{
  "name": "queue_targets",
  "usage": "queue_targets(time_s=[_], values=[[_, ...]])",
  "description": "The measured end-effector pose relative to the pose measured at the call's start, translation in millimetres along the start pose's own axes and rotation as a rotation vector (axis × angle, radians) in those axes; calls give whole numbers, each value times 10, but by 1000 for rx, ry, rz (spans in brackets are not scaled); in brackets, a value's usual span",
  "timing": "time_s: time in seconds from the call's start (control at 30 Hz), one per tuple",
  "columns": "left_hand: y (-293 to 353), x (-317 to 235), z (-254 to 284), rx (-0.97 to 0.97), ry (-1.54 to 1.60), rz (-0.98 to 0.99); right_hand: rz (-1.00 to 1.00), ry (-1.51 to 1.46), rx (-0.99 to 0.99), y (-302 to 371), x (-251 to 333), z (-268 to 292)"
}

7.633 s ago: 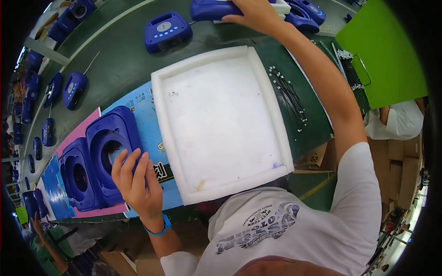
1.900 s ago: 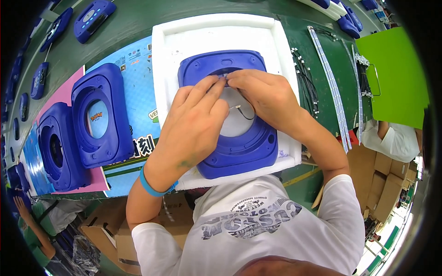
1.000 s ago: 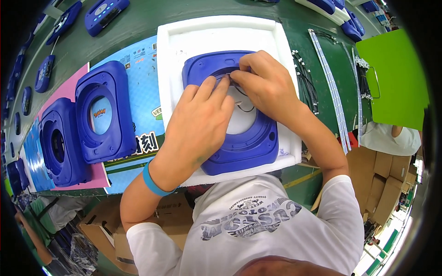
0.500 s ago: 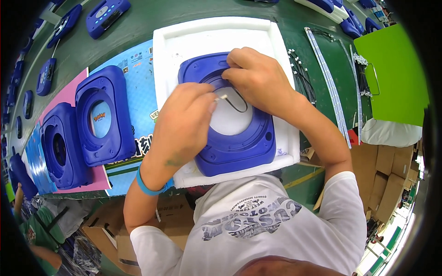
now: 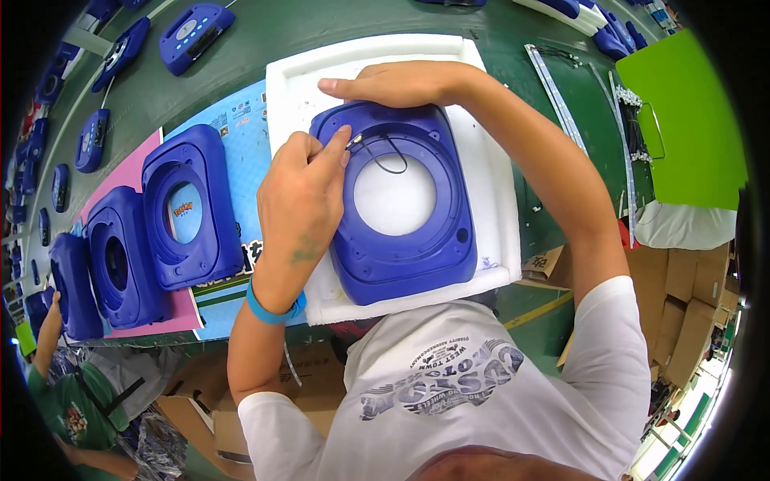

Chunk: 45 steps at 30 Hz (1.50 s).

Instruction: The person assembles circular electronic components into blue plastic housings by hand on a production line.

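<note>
A blue plastic housing [image 5: 377,276] with a large round opening lies in a white foam tray [image 5: 497,216]. My left hand [image 5: 301,192] is over its left side, closed, with thumb and index finger pinching the end of a thin black cable [image 5: 399,170] near a small pale connector. The cable loops over the upper part of the round opening. At the housing's far edge is my right hand [image 5: 409,82], wrapped over that edge with its thumb stretched out to the left. The other right fingers are mostly hidden.
More blue housings [image 5: 212,248] stand in a row at left on printed sheets [image 5: 249,144]. A co-worker's hand [image 5: 54,309] touches the leftmost one. Light strips [image 5: 561,104], cables [image 5: 634,136] and a green panel [image 5: 682,120] are at right; finished-looking blue units [image 5: 188,36] at far left.
My right hand has left the cable and moved up to the housing's far edge. My left hand has shifted up and left with the cable end. Another blue housing now stands at far left.
</note>
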<state>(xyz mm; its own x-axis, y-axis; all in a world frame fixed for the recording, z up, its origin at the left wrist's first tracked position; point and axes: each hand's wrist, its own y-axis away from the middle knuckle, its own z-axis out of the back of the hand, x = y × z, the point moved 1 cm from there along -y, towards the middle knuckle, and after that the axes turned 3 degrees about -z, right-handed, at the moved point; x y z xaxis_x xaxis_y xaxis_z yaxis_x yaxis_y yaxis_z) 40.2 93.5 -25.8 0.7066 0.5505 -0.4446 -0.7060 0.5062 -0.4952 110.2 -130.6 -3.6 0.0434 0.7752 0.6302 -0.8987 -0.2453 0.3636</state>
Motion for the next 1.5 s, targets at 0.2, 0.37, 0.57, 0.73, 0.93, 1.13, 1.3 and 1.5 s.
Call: queue_targets(time_s=[0.2, 0.37, 0.57, 0.73, 0.93, 1.13, 1.3, 1.5], values=[[21, 18, 28, 53, 53, 11, -11, -252, 123, -68, -68, 27], [-159, -102, 26, 64, 2, -154, 216, -522, -558, -21, -314, -119], [-274, -194, 123, 255, -50, -269, 454, 370, -962, 470, -409, -181], [-291, -109, 62, 214, -108, -244, 792, 181, -625, 1495, 106, -734], [-373, -158, 56, 218, -136, -240, 945, -19, -263, 1800, 661, -1829], [-390, -123, 101, 149, -135, -351, 1035, 240, -10, 1877, 865, -2252], [-368, -69, 51, 139, -81, -316, 906, -115, -339, 2129, 345, -1393], [-339, -38, 48, 99, -104, -315, 544, -864, -74, 2376, -142, -726]])
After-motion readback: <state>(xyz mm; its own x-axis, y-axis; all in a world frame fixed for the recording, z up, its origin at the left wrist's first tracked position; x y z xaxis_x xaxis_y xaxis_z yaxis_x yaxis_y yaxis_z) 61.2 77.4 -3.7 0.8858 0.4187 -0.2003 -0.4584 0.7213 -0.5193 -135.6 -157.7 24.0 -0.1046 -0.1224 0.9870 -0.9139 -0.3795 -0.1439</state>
